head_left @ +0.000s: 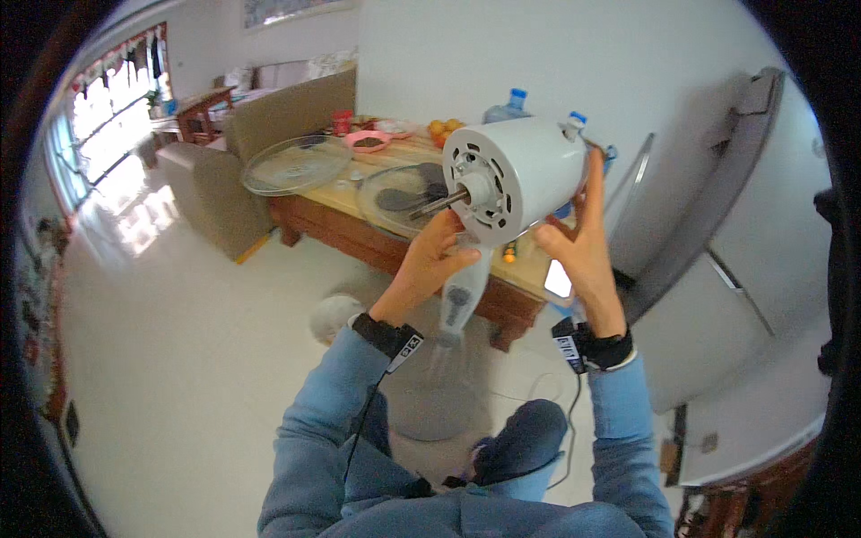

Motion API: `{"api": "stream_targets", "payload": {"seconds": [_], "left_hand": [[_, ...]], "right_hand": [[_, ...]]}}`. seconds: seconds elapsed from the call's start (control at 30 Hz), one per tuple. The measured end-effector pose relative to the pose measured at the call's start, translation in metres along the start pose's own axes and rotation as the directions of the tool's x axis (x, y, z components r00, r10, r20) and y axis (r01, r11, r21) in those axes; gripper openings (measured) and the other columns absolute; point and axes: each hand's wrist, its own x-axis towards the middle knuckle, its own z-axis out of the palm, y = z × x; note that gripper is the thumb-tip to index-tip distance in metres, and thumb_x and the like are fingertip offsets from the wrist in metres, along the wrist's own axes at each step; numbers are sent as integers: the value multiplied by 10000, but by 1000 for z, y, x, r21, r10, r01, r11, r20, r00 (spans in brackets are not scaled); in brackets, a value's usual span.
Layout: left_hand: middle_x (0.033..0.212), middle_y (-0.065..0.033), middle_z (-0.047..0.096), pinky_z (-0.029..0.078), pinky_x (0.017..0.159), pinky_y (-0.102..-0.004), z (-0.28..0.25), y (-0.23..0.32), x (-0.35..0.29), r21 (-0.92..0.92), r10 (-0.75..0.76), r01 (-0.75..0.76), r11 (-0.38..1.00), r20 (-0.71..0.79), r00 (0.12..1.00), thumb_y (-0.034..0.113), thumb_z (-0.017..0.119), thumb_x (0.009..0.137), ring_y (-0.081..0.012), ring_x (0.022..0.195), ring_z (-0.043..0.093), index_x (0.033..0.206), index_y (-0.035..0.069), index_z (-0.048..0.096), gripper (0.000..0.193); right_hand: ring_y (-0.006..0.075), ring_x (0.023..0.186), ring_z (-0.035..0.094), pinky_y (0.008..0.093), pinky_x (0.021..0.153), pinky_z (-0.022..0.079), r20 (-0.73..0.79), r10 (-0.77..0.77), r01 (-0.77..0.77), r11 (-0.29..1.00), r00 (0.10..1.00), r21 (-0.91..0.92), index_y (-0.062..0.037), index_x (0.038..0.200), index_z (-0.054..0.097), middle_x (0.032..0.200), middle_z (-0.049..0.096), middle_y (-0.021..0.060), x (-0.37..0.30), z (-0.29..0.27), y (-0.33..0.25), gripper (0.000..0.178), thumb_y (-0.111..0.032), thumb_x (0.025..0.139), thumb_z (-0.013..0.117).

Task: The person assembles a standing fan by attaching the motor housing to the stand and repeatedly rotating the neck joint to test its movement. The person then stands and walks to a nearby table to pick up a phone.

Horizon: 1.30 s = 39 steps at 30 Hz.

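A wooden table [350, 238] stands behind the smooth, cylindrical fan head [538, 168].

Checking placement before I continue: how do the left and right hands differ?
The left hand is near the front of the white fan motor housing, below the metal shaft; the right hand is toward its rear. The left hand's thumb points right; the right hand's thumb points up-left. Both wear dark wristbands.

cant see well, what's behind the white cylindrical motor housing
Behind the white cylindrical motor housing, the top of a translucent blue plastic bottle shows; blue bits near the housing's rear are unclear. The bottle's base and part of the pale wooden tabletop are covered.
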Motion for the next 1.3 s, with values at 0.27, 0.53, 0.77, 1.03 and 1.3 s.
{"api": "stream_targets", "payload": {"seconds": [0.27,0.53,0.77,1.03,1.3], "left_hand": [[1187,-206,512,437,936,-387,28,-44,24,262,117,-78,962,-136,984,226,731,790,-322,1136,517,1289,30,466,598],[1065,-224,525,441,846,-425,43,-36,19,443,287,-179,879,-190,939,138,688,795,-398,995,522,1122,-43,484,426],[1049,-235,522,442,829,-426,41,-44,20,438,289,-191,878,-169,942,133,671,804,-398,978,522,1116,-55,477,412],[1088,-248,511,440,860,-428,40,-41,19,395,299,-212,894,-174,938,169,660,837,-411,1005,514,1203,-47,445,476],[1115,-261,512,441,869,-425,40,-37,20,444,314,-204,872,-187,931,199,644,854,-401,1022,523,1234,-78,421,520]], "right_hand": [[365,1432,13,505,1057,331,-42,36,-45,974,998,-223,-114,1506,-2,1532,-62,260,5,10,-6,1205,-381,663,815],[370,1309,367,453,1049,373,-26,41,-45,978,999,-204,-128,1509,76,1425,322,251,7,18,-24,1055,-345,715,735],[401,1331,323,490,1046,357,9,21,-18,980,1000,-197,-141,1511,83,1478,238,235,12,12,-12,1131,-533,674,735],[380,1358,290,484,1076,317,20,26,-23,985,999,-172,-135,1512,66,1498,203,233,11,8,-8,1145,-540,685,746],[379,1348,300,477,1051,362,-23,28,-32,981,999,-191,-149,1512,89,1488,220,230,7,15,-13,1019,-421,759,719]]}}
